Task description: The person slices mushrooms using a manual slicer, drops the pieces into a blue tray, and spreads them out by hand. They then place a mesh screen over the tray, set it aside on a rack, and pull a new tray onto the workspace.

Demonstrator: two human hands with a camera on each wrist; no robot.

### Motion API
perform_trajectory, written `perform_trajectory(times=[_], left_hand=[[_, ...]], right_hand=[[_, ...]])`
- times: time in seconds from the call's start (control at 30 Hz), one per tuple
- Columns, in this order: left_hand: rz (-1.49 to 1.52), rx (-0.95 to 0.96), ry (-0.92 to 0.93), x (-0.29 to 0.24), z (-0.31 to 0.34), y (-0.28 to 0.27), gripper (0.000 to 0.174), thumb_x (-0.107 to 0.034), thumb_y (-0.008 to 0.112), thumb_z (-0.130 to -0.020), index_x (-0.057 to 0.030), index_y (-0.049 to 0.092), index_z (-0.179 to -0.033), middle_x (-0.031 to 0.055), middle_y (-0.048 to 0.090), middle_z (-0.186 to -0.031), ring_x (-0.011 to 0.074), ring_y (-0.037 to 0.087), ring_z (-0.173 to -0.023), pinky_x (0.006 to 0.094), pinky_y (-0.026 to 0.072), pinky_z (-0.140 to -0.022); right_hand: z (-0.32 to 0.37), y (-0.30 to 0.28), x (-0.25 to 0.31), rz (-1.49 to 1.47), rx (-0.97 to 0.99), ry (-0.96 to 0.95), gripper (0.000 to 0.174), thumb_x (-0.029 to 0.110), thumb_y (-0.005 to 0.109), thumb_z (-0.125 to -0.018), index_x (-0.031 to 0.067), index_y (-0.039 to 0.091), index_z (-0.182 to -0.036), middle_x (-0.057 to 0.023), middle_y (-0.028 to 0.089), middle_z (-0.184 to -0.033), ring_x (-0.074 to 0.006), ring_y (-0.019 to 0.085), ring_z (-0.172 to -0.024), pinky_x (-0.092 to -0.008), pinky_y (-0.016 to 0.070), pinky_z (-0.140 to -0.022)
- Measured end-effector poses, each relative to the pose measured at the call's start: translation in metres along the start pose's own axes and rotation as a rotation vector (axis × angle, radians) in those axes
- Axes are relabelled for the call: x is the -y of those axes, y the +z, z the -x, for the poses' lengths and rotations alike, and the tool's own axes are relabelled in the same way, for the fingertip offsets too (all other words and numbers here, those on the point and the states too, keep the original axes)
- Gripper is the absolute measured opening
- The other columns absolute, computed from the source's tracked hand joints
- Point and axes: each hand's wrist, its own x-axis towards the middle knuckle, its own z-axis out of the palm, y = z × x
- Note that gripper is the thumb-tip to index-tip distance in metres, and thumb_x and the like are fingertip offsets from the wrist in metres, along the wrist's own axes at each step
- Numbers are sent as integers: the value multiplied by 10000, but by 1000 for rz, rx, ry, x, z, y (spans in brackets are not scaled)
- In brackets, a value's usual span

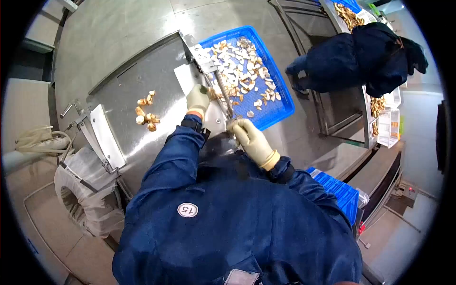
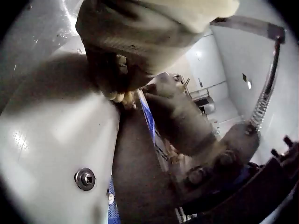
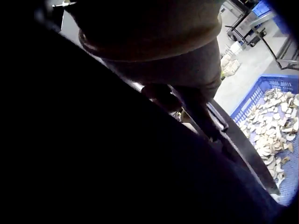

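Observation:
My gloved left hand (image 1: 198, 100) is on a white cutting board (image 1: 184, 76), close beside the blade (image 1: 221, 90) of a hinged lever cutter. In the left wrist view its curled fingers hold a pale brown mushroom (image 2: 125, 99) at the blade's edge, mostly hidden by the glove. The gloved right hand (image 1: 252, 142) grips the near end of the lever cutter, its handle covered by the fingers. Beyond the blade, a blue mesh crate (image 1: 283, 90) holds many pale mushroom slices (image 1: 247, 71). Several whole mushrooms (image 1: 148, 116) lie on the steel table (image 1: 142, 76) to the left.
Another person (image 1: 356, 61) in dark blue stands at a table on the right, with mushrooms and white baskets (image 1: 389, 126). Another blue crate (image 1: 337, 190) is by my right elbow. A second white board (image 1: 107, 135) and a plastic-wrapped ring (image 1: 88, 190) are at the left.

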Motion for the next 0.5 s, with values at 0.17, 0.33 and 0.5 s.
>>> perform_trajectory(times=[0.17, 0.33, 0.5], left_hand=[[129, 3, -71, 36, -29, 31, 253, -261, 777, -850, -68, 716, -1002, 161, 766, -978, 342, 734, -955, 404, 563, -866], [-50, -78, 24, 11, -9, 15, 294, -297, 734, -905, -42, 684, -1045, 201, 753, -968, 395, 720, -968, 430, 556, -874], [-31, 4, 85, 17, -18, 14, 205, -213, 687, -904, -45, 717, -1017, 199, 756, -985, 380, 723, -985, 425, 552, -883]], right_hand=[[-5, -7, -79, 153, 133, -101, 253, 208, 513, -1093, 0, 632, -1177, -58, 656, -896, -119, 627, -764, -277, 532, -731], [-3, -3, -31, 50, 46, 20, 229, 221, 570, -1063, 27, 652, -1153, -109, 688, -950, -162, 648, -743, -302, 538, -707], [-1, -5, -37, 5, 82, 25, 229, 211, 557, -1066, 34, 652, -1177, -87, 676, -942, -165, 633, -773, -294, 529, -727]])
